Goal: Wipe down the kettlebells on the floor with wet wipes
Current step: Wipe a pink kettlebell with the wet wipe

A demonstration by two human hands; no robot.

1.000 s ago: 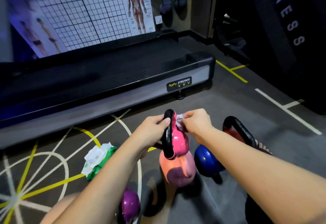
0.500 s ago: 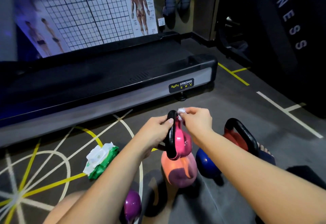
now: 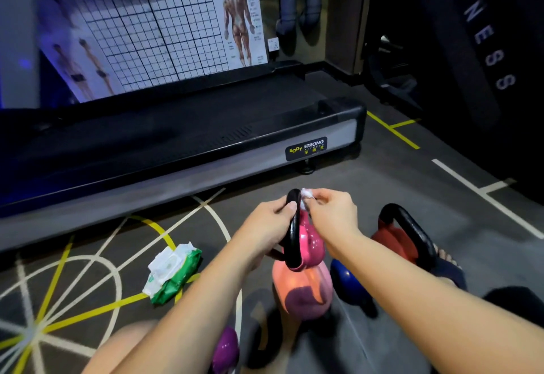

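The left hand [image 3: 270, 220] is closed tight on the black handle of the pink kettlebell [image 3: 306, 241], held up off the floor, and the right hand [image 3: 329, 212], pinching the wet wipe [image 3: 306, 195], has slid up to the handle's top, so that handle looks nearly wiped.

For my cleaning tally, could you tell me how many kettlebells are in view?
5: pink kettlebell held up, orange kettlebell beneath, blue kettlebell right, red kettlebell beyond, purple kettlebell near. Arms may hide more.
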